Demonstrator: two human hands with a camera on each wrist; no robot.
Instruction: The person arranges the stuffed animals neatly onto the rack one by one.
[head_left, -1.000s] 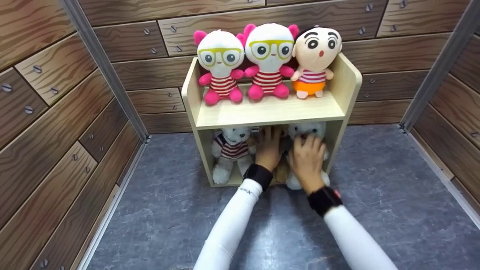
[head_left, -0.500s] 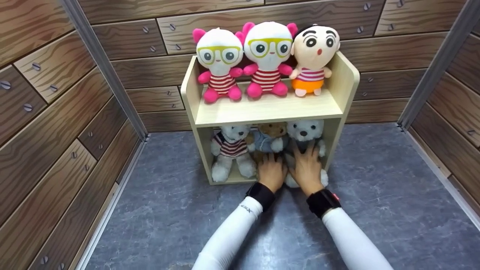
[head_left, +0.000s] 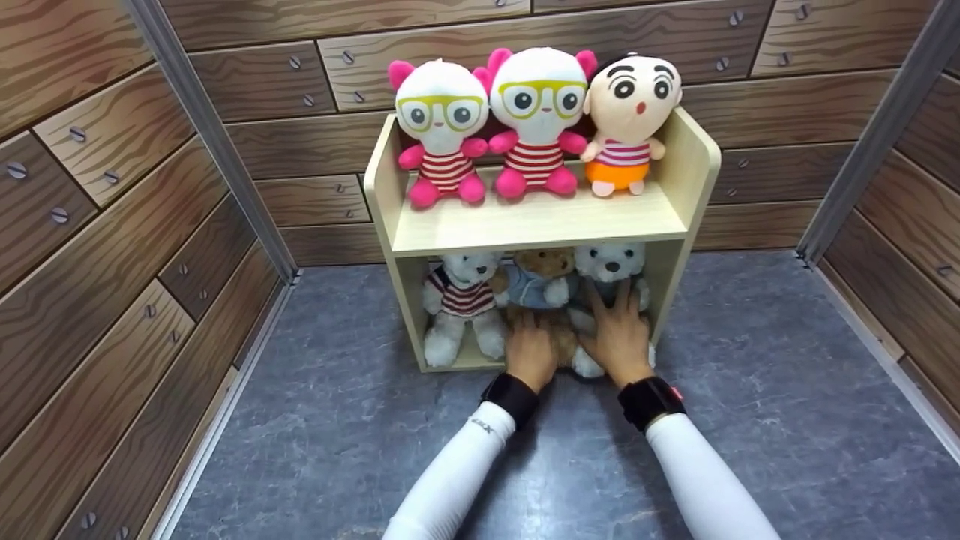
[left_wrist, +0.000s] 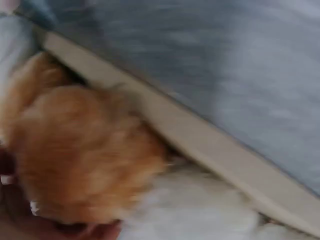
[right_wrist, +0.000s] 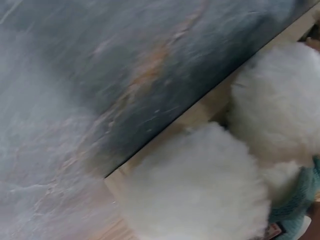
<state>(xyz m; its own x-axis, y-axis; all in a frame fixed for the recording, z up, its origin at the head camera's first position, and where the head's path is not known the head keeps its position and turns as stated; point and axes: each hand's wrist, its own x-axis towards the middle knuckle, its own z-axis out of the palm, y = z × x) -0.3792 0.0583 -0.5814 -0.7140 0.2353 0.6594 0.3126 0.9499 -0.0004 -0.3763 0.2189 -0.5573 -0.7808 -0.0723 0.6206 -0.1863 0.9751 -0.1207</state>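
On the lower level of a pale wooden shelf [head_left: 540,225] sit three teddy bears. The middle one, a brown teddy bear [head_left: 550,262], wears a light blue top. My left hand [head_left: 532,352] holds its leg, the fingers bent over it; in the blurred left wrist view, fingers flank its brown foot [left_wrist: 85,150]. My right hand [head_left: 621,341] rests with spread fingers on the belly of the white teddy bear [head_left: 611,262] at the right. That bear's white foot [right_wrist: 195,185] and teal garment [right_wrist: 295,195] show in the right wrist view.
A white teddy bear [head_left: 465,296] in a striped top sits at lower left. The upper level bears two pink-and-white plush toys [head_left: 442,120] [head_left: 540,105] and a boy doll [head_left: 634,112]. Wood-patterned walls [head_left: 187,300] surround the grey marbled floor [head_left: 337,435].
My left hand has come down from the brown bear's upper body to its legs, then shifted slightly left. My right hand has slid down from the white bear's face to its belly.
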